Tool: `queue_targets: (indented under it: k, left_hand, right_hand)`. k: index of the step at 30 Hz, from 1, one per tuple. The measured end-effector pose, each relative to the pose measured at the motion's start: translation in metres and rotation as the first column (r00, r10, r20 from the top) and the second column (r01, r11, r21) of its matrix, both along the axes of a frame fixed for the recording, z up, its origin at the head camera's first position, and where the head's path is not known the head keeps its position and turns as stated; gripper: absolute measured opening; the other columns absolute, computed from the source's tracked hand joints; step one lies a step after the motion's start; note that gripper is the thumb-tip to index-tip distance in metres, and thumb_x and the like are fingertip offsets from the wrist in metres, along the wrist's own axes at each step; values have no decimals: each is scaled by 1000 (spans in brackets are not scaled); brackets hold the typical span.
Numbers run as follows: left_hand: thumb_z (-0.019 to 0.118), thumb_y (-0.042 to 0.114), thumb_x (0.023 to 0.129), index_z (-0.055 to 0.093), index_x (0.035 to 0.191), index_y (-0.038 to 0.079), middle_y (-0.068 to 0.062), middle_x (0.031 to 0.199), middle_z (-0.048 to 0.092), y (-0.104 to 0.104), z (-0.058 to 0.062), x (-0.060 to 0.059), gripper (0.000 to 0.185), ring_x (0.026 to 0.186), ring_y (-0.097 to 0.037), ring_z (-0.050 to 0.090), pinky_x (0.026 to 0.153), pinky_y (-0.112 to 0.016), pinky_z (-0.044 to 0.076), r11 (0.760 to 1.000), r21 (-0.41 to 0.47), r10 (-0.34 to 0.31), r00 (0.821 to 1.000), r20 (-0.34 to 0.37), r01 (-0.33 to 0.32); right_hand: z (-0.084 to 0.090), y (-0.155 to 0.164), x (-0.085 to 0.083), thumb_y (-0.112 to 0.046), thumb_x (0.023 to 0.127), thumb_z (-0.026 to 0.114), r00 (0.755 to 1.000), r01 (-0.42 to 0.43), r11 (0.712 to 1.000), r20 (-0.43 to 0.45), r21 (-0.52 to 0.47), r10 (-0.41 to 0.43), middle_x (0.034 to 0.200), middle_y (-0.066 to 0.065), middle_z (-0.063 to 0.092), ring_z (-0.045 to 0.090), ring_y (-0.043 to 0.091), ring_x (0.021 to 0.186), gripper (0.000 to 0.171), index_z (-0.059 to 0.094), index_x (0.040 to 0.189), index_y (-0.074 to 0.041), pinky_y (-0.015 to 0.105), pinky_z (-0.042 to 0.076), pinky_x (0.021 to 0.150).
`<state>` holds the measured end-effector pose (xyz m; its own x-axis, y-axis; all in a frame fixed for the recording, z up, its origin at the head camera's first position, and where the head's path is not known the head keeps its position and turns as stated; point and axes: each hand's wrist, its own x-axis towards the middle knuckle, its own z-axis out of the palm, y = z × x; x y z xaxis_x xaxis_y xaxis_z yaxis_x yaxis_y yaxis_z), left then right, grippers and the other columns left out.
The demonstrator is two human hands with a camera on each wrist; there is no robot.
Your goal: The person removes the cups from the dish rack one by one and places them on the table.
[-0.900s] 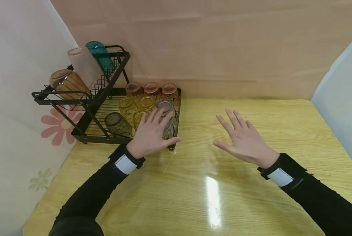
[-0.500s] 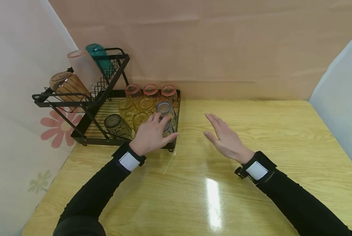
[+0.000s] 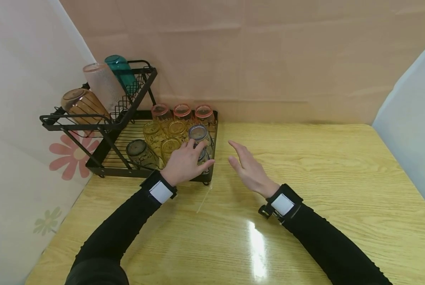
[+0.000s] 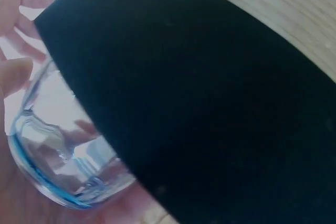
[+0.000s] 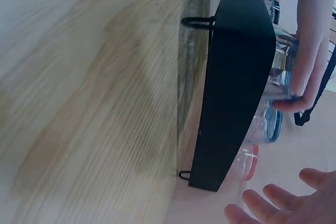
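A black wire dish rack (image 3: 105,171) stands at the table's back left, holding several upturned glasses. My left hand (image 3: 197,155) reaches into its front right corner and curls round a clear blue-rimmed glass (image 4: 55,153); in the left wrist view the thumb (image 4: 13,74) and palm wrap the glass. The right wrist view shows those fingers (image 5: 307,72) on the glass behind the rack's side wall (image 5: 236,77). My right hand (image 3: 238,155) hovers with straight fingers over the table just right of the rack, holding nothing.
A second blue-rimmed glass (image 3: 198,133), yellow glasses (image 3: 152,130), pink-rimmed glasses (image 3: 182,111) and a dark glass (image 3: 138,149) fill the lower tier. An amber glass (image 3: 80,103), a frosted cup (image 3: 103,85) and a teal cup (image 3: 120,71) lean on the upper tier. The wooden table (image 3: 323,166) meets walls behind and left.
My right hand has moved left across the table towards the rack and turned edge-on. The left hand's fingers have curled down round the front corner glass.
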<state>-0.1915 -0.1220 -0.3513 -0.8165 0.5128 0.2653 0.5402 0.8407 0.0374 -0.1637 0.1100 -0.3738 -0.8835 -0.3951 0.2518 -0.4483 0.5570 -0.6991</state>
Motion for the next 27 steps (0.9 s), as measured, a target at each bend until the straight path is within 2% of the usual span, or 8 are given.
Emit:
queue_targets:
  k: [5, 8, 13, 18, 22, 27]
  left_hand:
    - [62, 50, 92, 57, 128, 8, -18, 101, 57, -2, -2, -3, 55, 73, -29, 61, 45, -34, 46, 1000, 6, -28, 999, -24, 28]
    - [62, 47, 93, 57, 129, 6, -18, 99, 57, -4, -3, -5, 55, 69, -27, 60, 45, -33, 45, 999, 28, -41, 999, -9, 41]
    - [62, 45, 94, 56, 126, 4, -16, 96, 57, -9, -3, -7, 53, 59, -20, 53, 43, -30, 41, 995, 99, -26, 999, 30, 23]
    - [63, 44, 94, 57, 122, 3, -12, 87, 51, -14, 3, -5, 50, 56, -18, 46, 42, -29, 37, 987, 161, -12, 1000, 12, 10]
    - [64, 41, 94, 56, 119, 3, -11, 87, 51, -18, 10, -3, 46, 58, -18, 45, 45, -30, 37, 975, 223, -20, 1000, 2, 19]
    - [63, 40, 95, 55, 123, 4, -11, 94, 53, -19, 20, 0, 47, 63, -20, 48, 49, -33, 37, 942, 335, -26, 998, 65, 3]
  right_hand:
    - [1, -15, -4, -66, 98, 16, 1000, 7, 1000, 10, -28, -7, 156, 16, 25, 25, 33, 141, 80, 23, 154, -9, 59, 30, 105]
    - [2, -21, -5, -67, 98, 15, 1000, 8, 999, 21, -32, -8, 156, 16, 25, 26, 34, 141, 81, 23, 154, -10, 60, 31, 103]
    - [4, -25, -5, -66, 98, 15, 1000, 16, 999, 25, -29, -15, 155, 16, 27, 28, 36, 140, 78, 24, 154, -12, 62, 33, 100]
    - [4, -18, -4, -64, 99, 15, 999, 16, 999, 35, -37, -15, 155, 18, 26, 31, 39, 137, 77, 24, 154, -10, 64, 35, 98]
    - [5, -10, -4, -63, 100, 14, 999, 18, 998, 36, -52, -16, 154, 21, 27, 33, 40, 135, 78, 24, 153, -7, 62, 36, 98]
    - [6, 2, -2, -60, 101, 16, 999, 46, 998, 32, -49, -44, 152, 21, 30, 35, 39, 134, 75, 27, 152, -6, 61, 38, 95]
